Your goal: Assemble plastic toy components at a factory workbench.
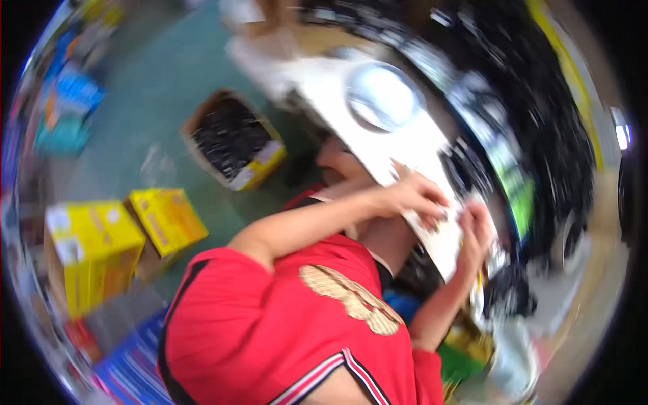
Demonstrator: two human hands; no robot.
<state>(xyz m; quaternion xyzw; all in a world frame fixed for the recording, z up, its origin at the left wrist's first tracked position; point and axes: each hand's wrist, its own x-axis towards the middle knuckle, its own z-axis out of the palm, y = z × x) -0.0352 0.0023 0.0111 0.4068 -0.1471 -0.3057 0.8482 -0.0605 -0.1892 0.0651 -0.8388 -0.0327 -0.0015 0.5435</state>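
My left hand reaches over the edge of a white tabletop, fingers curled and pressed together at the tips. Close beside it on the right, my right hand is raised with its fingers bent in a pinch. A small gap separates the two hands. Something small and pale may sit at the fingertips, but motion blur hides what it is. Beyond my hands, a round, shiny silvery dish rests on the tabletop. Near the table's right side lies a cluster of small black parts, too smeared to name.
An opened carton full of black pieces stands on the green floor at left. Two yellow boxes are nearer me. A large heap of black items fills the far right. Bags crowd the lower right.
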